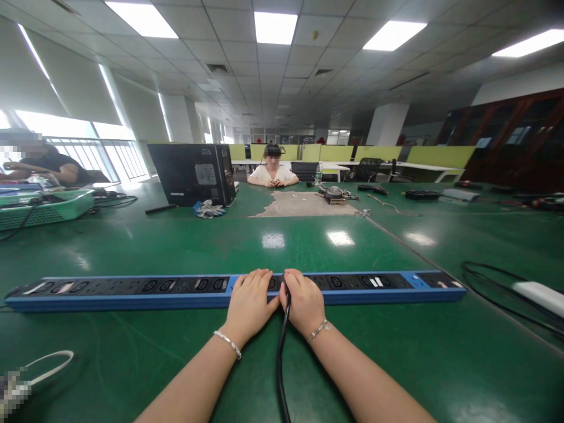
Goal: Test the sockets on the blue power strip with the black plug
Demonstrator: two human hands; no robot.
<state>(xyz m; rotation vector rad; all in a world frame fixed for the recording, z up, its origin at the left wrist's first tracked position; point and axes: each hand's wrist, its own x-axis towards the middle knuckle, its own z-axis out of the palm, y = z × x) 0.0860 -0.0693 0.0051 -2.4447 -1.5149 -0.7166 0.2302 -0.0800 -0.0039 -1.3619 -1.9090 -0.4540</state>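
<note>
A long blue and black power strip point(132, 301) lies across the green table, its sockets facing up. My left hand point(252, 302) rests on its middle, fingers lying over the far edge and thumb apart, holding nothing. Right beside it, my right hand point(304, 299) is closed around the plug end of a black cable point(282, 364), at a socket just right of the strip's middle. The plug itself is hidden by my fingers, so how deep it sits cannot be seen. From there the cable runs down toward the near edge of the view.
A black computer case point(189, 175) and gloves point(208, 209) stand beyond the strip. A green basket point(66, 205) is at the left, with a person behind it. Another person point(272, 170) sits opposite. A white power strip point(540, 296) and cables lie at the right.
</note>
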